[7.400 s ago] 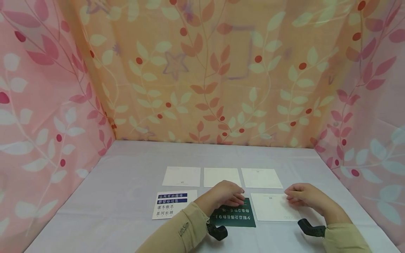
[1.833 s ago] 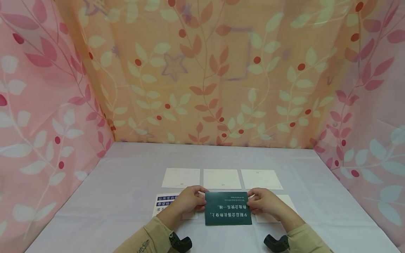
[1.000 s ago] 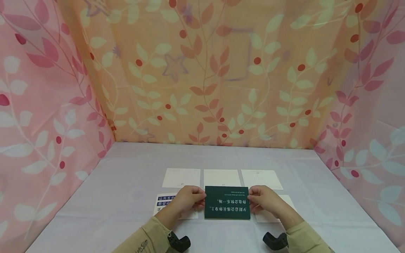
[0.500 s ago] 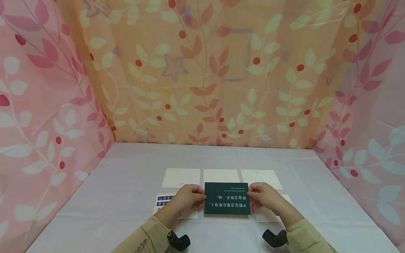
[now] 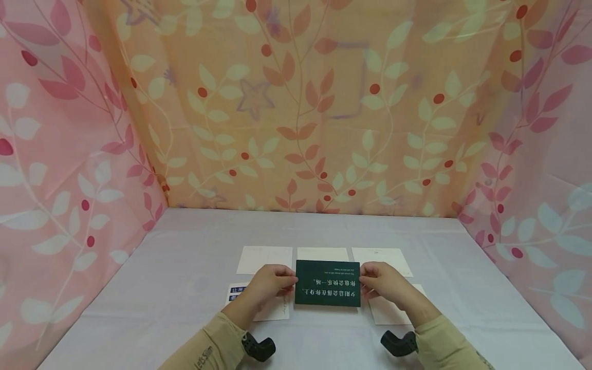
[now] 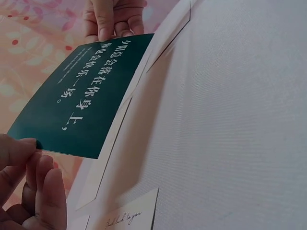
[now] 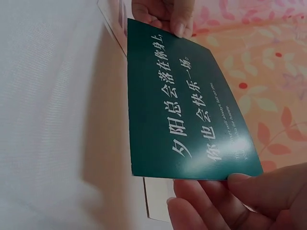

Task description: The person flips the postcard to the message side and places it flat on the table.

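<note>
A dark green postcard (image 5: 327, 283) with white lettering is held off the table between both hands, its text upside down in the head view. My left hand (image 5: 270, 285) pinches its left edge between thumb and fingers. On the opposite edge, my right hand (image 5: 386, 281) has the same kind of pinch, with the thumb (image 7: 240, 179) on the printed face. Below the left hand lies a white card with blue bars (image 5: 273, 310), partly covered. Another white card (image 5: 390, 314) lies partly under the right hand. The green postcard overlaps the middle back card (image 5: 322, 254) in the head view.
A back row also has a left white card (image 5: 264, 260) and a right white card (image 5: 381, 262), lying flat on the white tablecloth (image 5: 194, 267). Patterned cloth (image 5: 296, 128) encloses the table at the back and both sides.
The green postcard lay on the table with the left hand over it; both hands then took its edges. Over the last second it has risen and moved away from me, then slightly left.
</note>
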A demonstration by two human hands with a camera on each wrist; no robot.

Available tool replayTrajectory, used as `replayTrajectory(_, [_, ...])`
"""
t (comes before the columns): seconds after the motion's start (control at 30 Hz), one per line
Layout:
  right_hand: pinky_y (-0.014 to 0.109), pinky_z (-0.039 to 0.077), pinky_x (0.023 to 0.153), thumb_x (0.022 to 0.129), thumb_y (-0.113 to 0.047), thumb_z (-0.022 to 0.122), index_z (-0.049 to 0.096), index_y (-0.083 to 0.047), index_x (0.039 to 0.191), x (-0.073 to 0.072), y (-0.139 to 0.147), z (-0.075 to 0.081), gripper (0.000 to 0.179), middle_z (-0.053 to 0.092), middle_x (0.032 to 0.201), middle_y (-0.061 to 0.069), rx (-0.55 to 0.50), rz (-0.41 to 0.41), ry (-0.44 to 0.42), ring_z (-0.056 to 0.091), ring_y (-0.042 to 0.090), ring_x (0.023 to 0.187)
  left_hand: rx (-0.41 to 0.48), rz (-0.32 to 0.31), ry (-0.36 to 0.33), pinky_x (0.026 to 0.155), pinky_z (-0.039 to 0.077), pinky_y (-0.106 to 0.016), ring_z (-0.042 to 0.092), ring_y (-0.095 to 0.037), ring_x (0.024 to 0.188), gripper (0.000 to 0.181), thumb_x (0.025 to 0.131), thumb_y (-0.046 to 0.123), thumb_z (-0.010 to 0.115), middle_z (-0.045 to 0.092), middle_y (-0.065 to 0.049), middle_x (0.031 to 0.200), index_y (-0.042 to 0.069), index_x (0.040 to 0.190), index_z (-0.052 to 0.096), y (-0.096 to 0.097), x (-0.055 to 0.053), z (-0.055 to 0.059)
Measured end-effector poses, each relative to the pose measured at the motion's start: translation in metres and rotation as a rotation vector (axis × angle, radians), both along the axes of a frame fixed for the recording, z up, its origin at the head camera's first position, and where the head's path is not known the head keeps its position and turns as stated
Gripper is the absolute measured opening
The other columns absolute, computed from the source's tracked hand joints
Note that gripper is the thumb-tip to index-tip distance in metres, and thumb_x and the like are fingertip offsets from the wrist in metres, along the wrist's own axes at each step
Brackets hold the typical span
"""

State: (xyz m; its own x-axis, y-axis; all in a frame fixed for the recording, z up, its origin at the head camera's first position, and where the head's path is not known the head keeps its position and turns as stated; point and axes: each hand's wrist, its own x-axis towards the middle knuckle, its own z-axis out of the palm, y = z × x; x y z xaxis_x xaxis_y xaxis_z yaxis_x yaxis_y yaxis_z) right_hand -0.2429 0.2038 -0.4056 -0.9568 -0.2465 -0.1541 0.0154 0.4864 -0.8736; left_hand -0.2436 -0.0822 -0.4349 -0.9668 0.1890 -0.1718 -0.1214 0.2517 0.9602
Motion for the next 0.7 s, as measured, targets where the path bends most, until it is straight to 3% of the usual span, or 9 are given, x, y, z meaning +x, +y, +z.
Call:
replayTrajectory(0.53, [0.036, 0.055, 0.067, 0.087, -0.005, 0.059, 0.064, -0.001, 0.085, -0.0039, -0.0014, 0.0056, 0.006, 0.063, 0.077, 0.008, -0.025, -0.097, 0.052, 0.062, 0.023, 0.073, 0.098, -0.008, -0.046, 0.067, 0.055, -0.032, 0.065, -0.019, 0.070, 0.018, 0.089, 0.016, 0.058, 0.065, -0.009, 0.079, 0.000, 0.092, 0.066, -0.0056, -0.0025, 0.0086])
replayTrajectory(0.7, [0.036, 0.054, 0.069, 0.085, -0.006, 0.061, 0.065, -0.002, 0.084, -0.0043, 0.0002, 0.0070, 0.006, 0.064, 0.081, 0.009, -0.012, -0.090, 0.071, 0.062, 0.021, 0.073, 0.134, 0.011, -0.070, 0.066, 0.055, -0.031, 0.066, -0.018, 0.071, 0.022, 0.090, 0.018, 0.054, 0.065, -0.010, 0.078, -0.001, 0.092, 0.064, -0.0053, -0.0026, 0.0100])
